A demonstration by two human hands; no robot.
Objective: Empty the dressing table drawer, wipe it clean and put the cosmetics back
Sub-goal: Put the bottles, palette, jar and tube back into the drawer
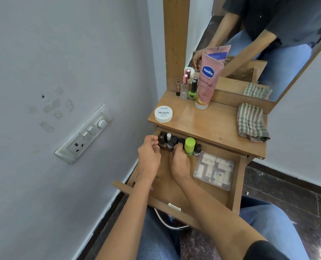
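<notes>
Both hands work inside the open drawer (176, 188): the left hand (149, 156) loosely curled, seemingly empty, the right hand (180, 160) closing on small nail-polish bottles (170, 142) at its back, apparently still emptying; lifting them out upright comes next.

Bare drawer floor (167, 186) up front; bottles (171, 140) and clear box (215, 170) crowding back and right.

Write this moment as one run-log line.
drawer: open, part full | left hand: by nail polish bottles | right hand: on bottles | cloth: unused
</notes>
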